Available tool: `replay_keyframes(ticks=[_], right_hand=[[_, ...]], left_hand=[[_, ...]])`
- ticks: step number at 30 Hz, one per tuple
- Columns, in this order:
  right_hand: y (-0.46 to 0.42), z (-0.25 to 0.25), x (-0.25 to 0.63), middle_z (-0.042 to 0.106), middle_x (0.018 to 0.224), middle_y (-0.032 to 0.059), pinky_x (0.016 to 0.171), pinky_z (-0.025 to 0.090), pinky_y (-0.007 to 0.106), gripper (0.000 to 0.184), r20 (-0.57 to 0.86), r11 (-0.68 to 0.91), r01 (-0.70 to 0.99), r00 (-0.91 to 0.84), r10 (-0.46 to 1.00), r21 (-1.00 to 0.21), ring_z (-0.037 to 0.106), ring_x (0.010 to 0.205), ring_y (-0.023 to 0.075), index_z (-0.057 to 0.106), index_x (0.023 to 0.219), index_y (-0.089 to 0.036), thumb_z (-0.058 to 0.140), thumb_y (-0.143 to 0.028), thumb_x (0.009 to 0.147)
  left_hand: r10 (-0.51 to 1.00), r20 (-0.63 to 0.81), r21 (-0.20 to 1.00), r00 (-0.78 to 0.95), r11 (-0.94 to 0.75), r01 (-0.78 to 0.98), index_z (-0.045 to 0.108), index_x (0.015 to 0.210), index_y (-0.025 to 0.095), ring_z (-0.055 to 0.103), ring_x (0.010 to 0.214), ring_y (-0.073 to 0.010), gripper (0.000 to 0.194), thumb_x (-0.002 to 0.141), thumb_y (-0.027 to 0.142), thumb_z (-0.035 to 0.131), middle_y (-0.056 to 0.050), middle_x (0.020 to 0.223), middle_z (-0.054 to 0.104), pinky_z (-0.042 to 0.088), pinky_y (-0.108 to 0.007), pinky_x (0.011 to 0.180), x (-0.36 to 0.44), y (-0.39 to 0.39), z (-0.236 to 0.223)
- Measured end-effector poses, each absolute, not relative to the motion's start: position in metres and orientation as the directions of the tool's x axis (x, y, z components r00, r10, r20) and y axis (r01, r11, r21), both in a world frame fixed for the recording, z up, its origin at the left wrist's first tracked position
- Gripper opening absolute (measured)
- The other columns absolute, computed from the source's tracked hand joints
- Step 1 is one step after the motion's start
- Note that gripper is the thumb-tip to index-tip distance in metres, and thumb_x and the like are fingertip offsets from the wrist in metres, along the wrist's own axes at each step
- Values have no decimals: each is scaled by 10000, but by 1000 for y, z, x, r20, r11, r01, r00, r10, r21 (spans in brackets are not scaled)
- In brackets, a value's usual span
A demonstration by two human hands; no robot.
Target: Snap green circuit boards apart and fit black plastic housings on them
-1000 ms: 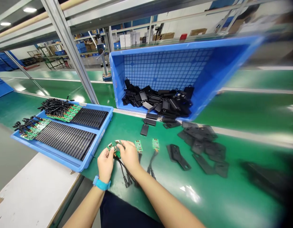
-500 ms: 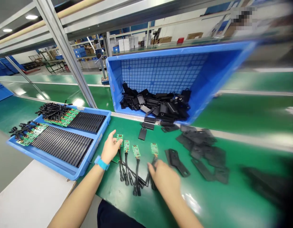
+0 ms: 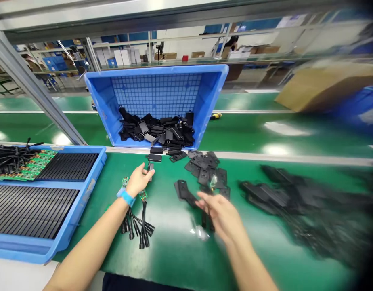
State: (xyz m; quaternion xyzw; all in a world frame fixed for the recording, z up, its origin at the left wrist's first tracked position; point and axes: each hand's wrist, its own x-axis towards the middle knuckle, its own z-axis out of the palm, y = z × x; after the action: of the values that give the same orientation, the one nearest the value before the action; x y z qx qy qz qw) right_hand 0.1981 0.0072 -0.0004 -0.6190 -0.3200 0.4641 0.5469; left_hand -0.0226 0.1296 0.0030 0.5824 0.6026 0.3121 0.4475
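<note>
My left hand (image 3: pixel 139 180), with a blue wristband, lies on the green mat with its fingers loosely apart. Its fingertips touch a small black plastic cover (image 3: pixel 149 165). Under and beside that hand lie small green circuit boards (image 3: pixel 125 182) with black cables (image 3: pixel 138 230) trailing toward me. My right hand (image 3: pixel 220 213) hovers, blurred, with fingers stretched over a long black housing (image 3: pixel 184 192). A dark cable-like shape shows beneath the palm; whether the hand holds it is unclear. Loose black covers (image 3: pixel 204 169) lie just beyond it.
A tilted blue bin (image 3: pixel 162 91) of black covers stands behind the mat. A blue tray (image 3: pixel 83 190) with black strips and cabled green boards sits at the left. More black housings (image 3: pixel 274 194) lie blurred at the right. A metal post (image 3: pixel 38 97) rises at the left.
The view swung right. My left hand left the boards and reached forward to the black cover. My right hand moved right and up, away from the row of boards.
</note>
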Motion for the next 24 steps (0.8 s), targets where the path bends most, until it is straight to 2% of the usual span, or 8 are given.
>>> replay_keyframes(ticks=[2, 4, 6, 8, 10, 12, 18, 24], right_hand=[[-5, 1, 196, 654, 691, 48, 648, 480, 313, 312, -304, -223, -291, 272, 913, -930, 606, 627, 162, 421, 601, -198, 695, -347, 625], [-19, 0, 183, 656, 689, 30, 588, 458, 277, 309, -372, -265, -423, 194, 908, -867, 576, 569, 137, 507, 783, -189, 736, -299, 606], [-30, -2, 166, 659, 698, 35, 545, 433, 250, 378, -412, -312, -458, 137, 901, -833, 548, 536, 122, 532, 902, -179, 738, -312, 614], [-36, -5, 151, 645, 652, 37, 523, 413, 234, 328, -439, -370, -435, 67, 896, -821, 520, 515, 111, 578, 844, -153, 718, -364, 635], [-38, -8, 141, 628, 615, 37, 504, 400, 226, 300, -465, -426, -389, 7, 885, -817, 494, 496, 102, 606, 727, -139, 690, -417, 654], [-38, -8, 135, 620, 601, 32, 484, 390, 223, 307, -487, -462, -349, -20, 873, -815, 474, 480, 98, 621, 689, -141, 679, -441, 656], [-37, -3, 125, 613, 567, 27, 474, 374, 213, 290, -476, -453, -284, 12, 879, -845, 456, 466, 91, 634, 647, -145, 688, -430, 638], [-37, 0, 115, 622, 562, 39, 475, 380, 208, 284, -476, -444, -266, 71, 876, -856, 459, 471, 94, 631, 629, -138, 695, -415, 626]], left_hand=[[953, -260, 936, 158, 209, 282, 552, 1025, 110, 594, 859, -234, 423, 787, 441, 436, -127, 889, 625, 450, -376, 766, -31, 102, 7], [885, -365, 911, 289, 404, -86, 548, 1018, 124, 584, 917, -219, 351, 811, 371, 411, -129, 983, 611, 453, -387, 801, -34, 73, 8], [808, -400, 670, 433, 580, -463, 527, 1041, 142, 555, 992, -222, 294, 788, 261, 438, -118, 1057, 587, 411, -432, 875, -32, 50, 6], [771, -387, 436, 506, 637, -636, 514, 1053, 141, 562, 972, -229, 304, 770, 219, 435, -112, 1051, 586, 374, -477, 901, -27, 36, 5], [768, -377, 347, 518, 636, -690, 505, 1064, 127, 583, 907, -233, 319, 787, 255, 410, -117, 1025, 591, 364, -492, 893, -22, 29, 6], [775, -361, 335, 519, 627, -703, 491, 1083, 121, 593, 875, -241, 346, 806, 304, 394, -132, 1049, 581, 361, -491, 884, -20, 27, 9], [798, -323, 404, 509, 603, -688, 418, 1156, 126, 568, 967, -275, 381, 836, 328, 372, -183, 1161, 527, 372, -442, 853, -21, 23, 18], [827, -322, 481, 461, 562, -672, 410, 1140, 143, 570, 971, -248, 343, 841, 311, 403, -164, 1147, 542, 404, -386, 816, -18, 17, 18]])
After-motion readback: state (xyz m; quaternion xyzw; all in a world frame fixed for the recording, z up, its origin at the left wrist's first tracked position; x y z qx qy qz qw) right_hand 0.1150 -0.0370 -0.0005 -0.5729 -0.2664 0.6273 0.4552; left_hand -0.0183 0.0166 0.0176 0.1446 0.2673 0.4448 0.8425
